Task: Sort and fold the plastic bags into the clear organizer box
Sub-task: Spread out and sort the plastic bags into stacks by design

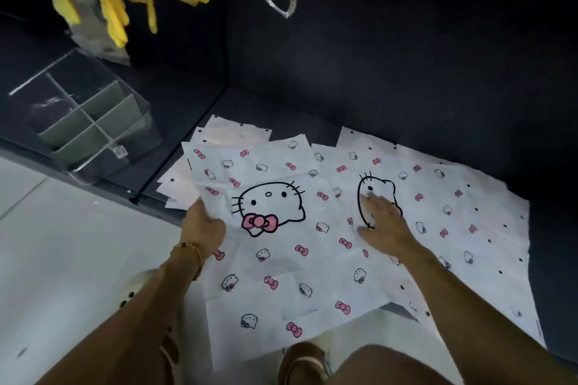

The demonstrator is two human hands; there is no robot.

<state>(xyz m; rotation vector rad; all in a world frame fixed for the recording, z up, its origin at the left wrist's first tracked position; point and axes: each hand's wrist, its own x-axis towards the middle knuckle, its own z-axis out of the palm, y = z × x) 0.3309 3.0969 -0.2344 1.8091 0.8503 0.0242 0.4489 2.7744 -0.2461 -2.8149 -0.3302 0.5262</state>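
My left hand point(203, 226) pinches the left edge of the top white plastic bag with the cat faces and pink bows point(281, 244). My right hand point(383, 223) lies flat on the next bag. The clear plastic organizer box with grey dividers point(90, 122) sits up left, nearer my left hand. I see no words to read.
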